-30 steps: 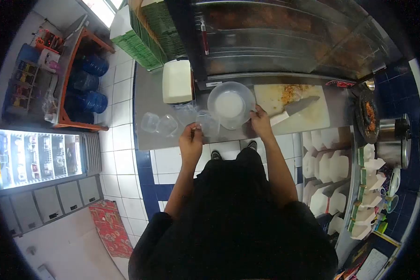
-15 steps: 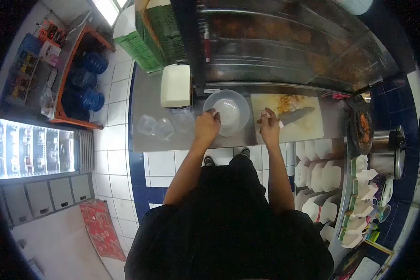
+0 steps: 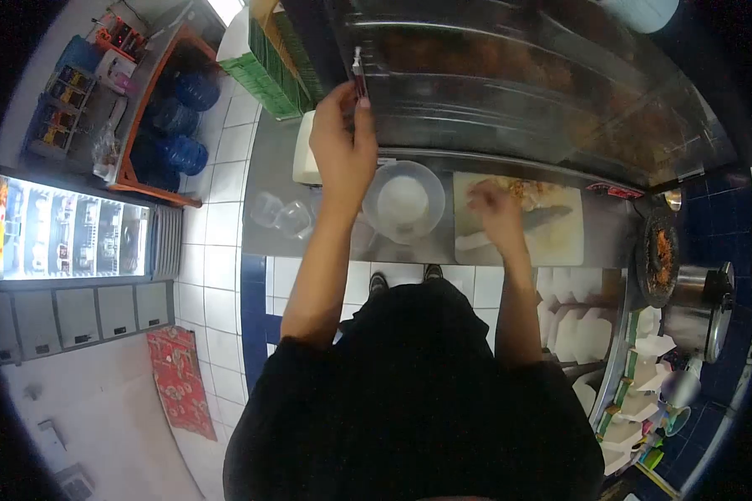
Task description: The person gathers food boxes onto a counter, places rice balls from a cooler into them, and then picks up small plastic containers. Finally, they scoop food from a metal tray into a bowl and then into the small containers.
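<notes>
My left hand (image 3: 344,138) is raised to the glass-fronted cabinet, its fingers curled at the handle (image 3: 358,77) on the frame. Below and right of it, a translucent round bowl (image 3: 403,203) stands on the steel counter (image 3: 263,179). My right hand (image 3: 493,209) is blurred above the cutting board (image 3: 560,244), and its fingers look bent; whether they hold anything is hidden by the blur. A knife (image 3: 547,217) lies on the board beside brownish food scraps (image 3: 522,190). Small clear plastic cups (image 3: 293,219) stand left of the bowl.
Beside the cabinet (image 3: 510,92) are stacked green-and-white cartons (image 3: 267,79) and a white container (image 3: 304,159). A stone mortar (image 3: 658,257) and a metal pot (image 3: 689,288) stand at the right. Open white boxes (image 3: 581,334) fill a lower shelf. Blue water jugs (image 3: 184,154) sit at the left.
My left hand has moved up from the bowl's left edge to the cabinet handle. My right hand stays over the board and is now blurred. The view has shifted slightly.
</notes>
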### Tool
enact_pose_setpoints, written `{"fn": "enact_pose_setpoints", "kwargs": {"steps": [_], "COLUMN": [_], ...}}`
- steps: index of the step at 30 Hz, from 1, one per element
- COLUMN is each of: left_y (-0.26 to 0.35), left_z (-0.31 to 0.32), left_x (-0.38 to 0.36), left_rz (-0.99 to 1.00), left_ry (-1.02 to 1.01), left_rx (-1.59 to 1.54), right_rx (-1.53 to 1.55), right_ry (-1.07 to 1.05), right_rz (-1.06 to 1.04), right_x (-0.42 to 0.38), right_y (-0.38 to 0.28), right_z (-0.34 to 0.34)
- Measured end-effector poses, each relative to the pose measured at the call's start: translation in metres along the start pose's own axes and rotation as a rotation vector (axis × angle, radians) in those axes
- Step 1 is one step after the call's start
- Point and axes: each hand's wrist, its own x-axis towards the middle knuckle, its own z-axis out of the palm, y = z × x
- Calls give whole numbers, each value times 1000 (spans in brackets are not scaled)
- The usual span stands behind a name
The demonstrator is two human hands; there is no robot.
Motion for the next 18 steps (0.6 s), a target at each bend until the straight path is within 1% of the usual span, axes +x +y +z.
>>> {"fn": "enact_pose_setpoints", "kwargs": {"steps": [1,3,5,6,7,8,9,10,11,13,14,16,17,18], "left_y": [1,-3,2,12,19,22,26,28,23,9,16,35,39,44], "left_z": [4,8,9,7,5,4,3,3,7,24,31,47,54,60], "left_x": [5,5,3,4,4,3,3,3,2,-6,-10,-14,-17,-21], "left_rz": [2,7,15,-44,-103,-100,-130,-160,-159,-49,-56,237,239,197], "left_ry": [-31,-26,-33,-44,-50,-54,-93,-130,-125,-217,-209,-254,-251,-319], "left_rx": [-40,-26,-18,-59,-99,-96,-111,-127,-123,-165,-164,-80,-89,-177], "right_rx": [-162,-308,-479,-466,-553,-643,-650,-648,-652,-661,-669,-685,-687,-688], "right_ry": [-224,-565,-643,-637,-584,-533,-462,-462,-451,-449,-439,-426,-435,-437], "right_rz": [-14,92,34,41,36,27,-83,-90,-74,-60,-69,-77,-68,-55], "right_x": [-7,-32,-60,-69,-75,-82,-85,-88,-88,-88,-88,-89,-88,-85], "right_y": [2,13,17,20,24,31,38,46,42,41,45,50,51,51], "right_z": [7,45,78,91,103,114,121,127,127,128,130,132,133,132]}}
